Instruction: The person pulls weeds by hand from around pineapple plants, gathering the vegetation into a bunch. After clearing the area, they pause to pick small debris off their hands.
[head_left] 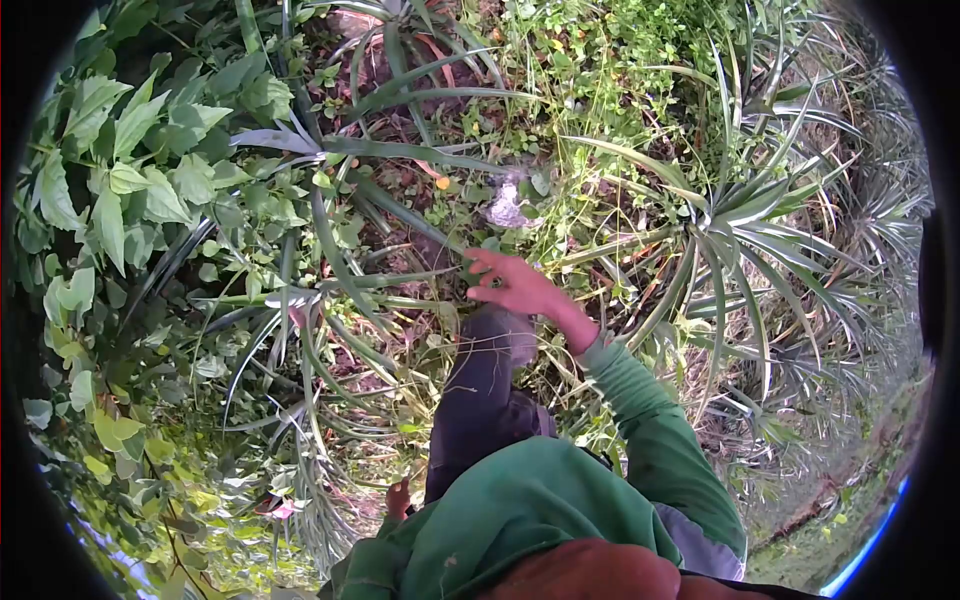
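Note:
My right hand [515,287] reaches out in front of my knee, fingers bent and apart, with nothing visible between them. Its fingertips are by the tip of a long, narrow, spiny-looking leaf of a pineapple-like plant [420,155]. Low beside my left side, my left hand [398,498] shows only in small part; whether it holds anything is hidden. Thin dry stems [462,372] cross in front of my dark trouser leg [478,385].
Another spiky plant [715,220] spreads its long leaves to the right, with more behind it. Broad-leaved bushes [130,150] crowd the left. Low green weeds [600,90] grow between the rows. A pale whitish patch [508,203] lies on the ground ahead.

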